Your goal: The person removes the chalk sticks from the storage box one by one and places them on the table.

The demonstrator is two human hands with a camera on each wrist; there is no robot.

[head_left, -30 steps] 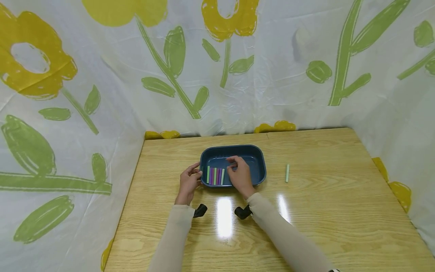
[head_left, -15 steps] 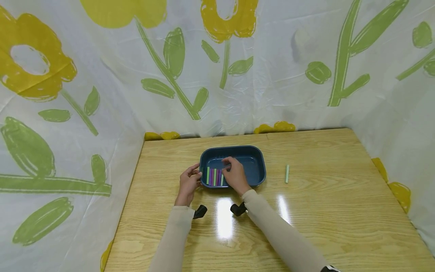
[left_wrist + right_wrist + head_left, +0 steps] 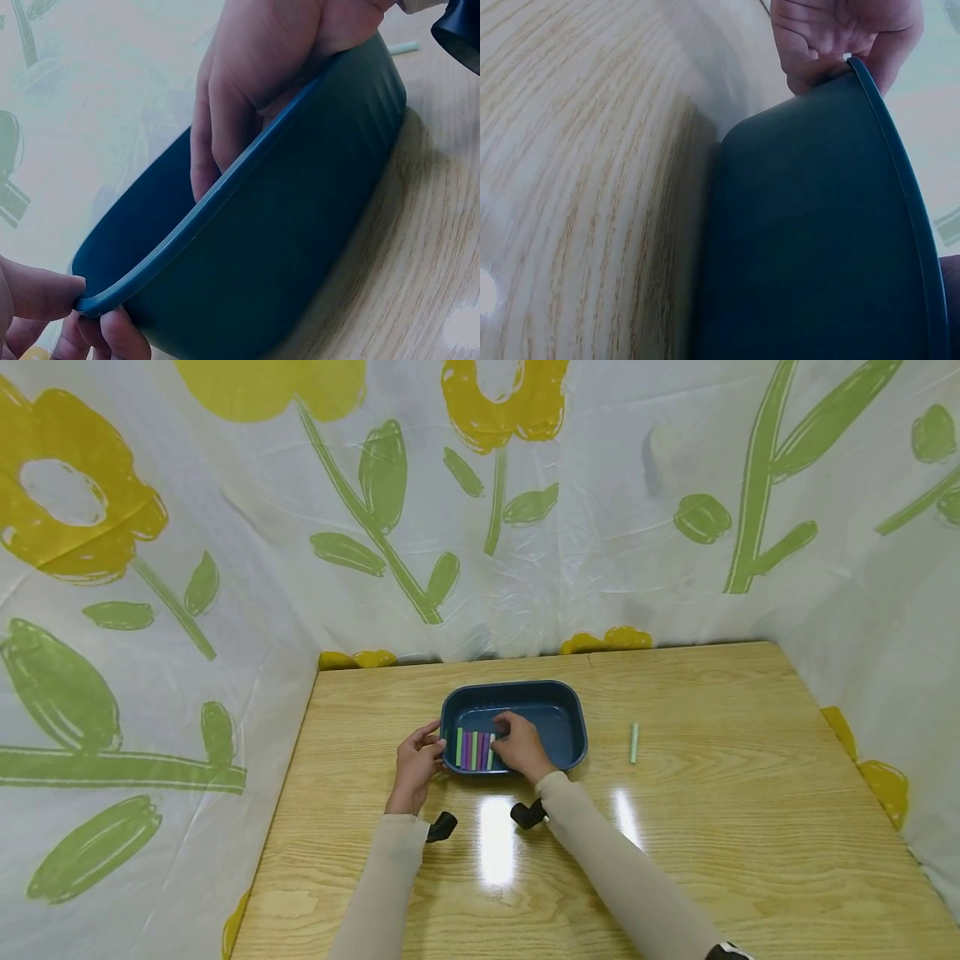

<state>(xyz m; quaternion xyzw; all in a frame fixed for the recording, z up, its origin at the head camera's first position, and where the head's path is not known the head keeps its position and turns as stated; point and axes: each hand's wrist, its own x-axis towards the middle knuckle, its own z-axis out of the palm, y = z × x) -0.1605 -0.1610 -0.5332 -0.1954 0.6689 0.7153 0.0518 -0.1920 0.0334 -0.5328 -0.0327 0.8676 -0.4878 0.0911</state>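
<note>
In the head view a dark blue plastic tub (image 3: 558,693) stands on the table. My left hand (image 3: 417,765) holds its left end; in the left wrist view the thumb and fingers (image 3: 45,292) pinch the rim corner. Inside, at the left, several chalk sticks (image 3: 474,750), green, purple and pale, lie side by side in a row. My right hand (image 3: 521,745) reaches over the near wall. Its fingertips are at the rightmost pale chalk stick (image 3: 491,753); whether they pinch or only touch it is hidden. The tub wall covers these fingertips in both wrist views.
A single pale green chalk stick (image 3: 633,743) lies on the wooden table (image 3: 750,777), right of the tub. Black wrist camera mounts (image 3: 442,827) sit near both wrists. A white sheet (image 3: 615,543) with printed flowers hangs behind and along the sides.
The right hand has moved slightly left inside the tub, from beside the row to its rightmost chalk stick. My left hand and the tub have stayed in place.
</note>
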